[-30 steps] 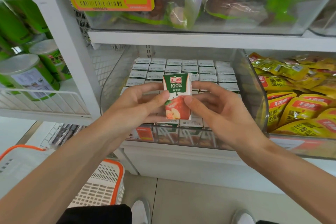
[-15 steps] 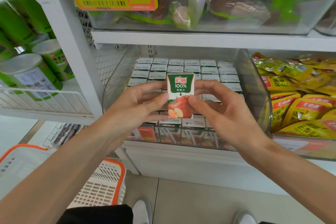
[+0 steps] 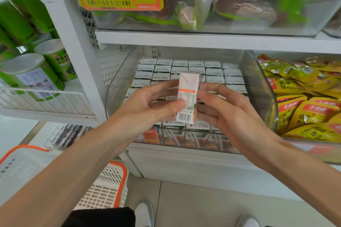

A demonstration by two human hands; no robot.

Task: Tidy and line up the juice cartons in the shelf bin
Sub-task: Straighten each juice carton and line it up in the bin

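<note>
Shelf stock: the clear bin (image 3: 262,97) sits at 12 o'clock, just beyond your hands, packed with cartons (image 3: 214,72) standing tops-up in rows. Any free slot is hidden behind your fingers. Yellow pouches (image 3: 304,112) lie at 3 o'clock and a basket (image 3: 110,186) stands at 7 o'clock, its inside unseen. Your left hand (image 3: 147,105) and right hand (image 3: 227,114) both grip one carton (image 3: 188,96) above the front rows. It is upright, long axis 12 to 6, barcode side toward you, with both hands equally near. Lowering it into line looks like the next step.
</note>
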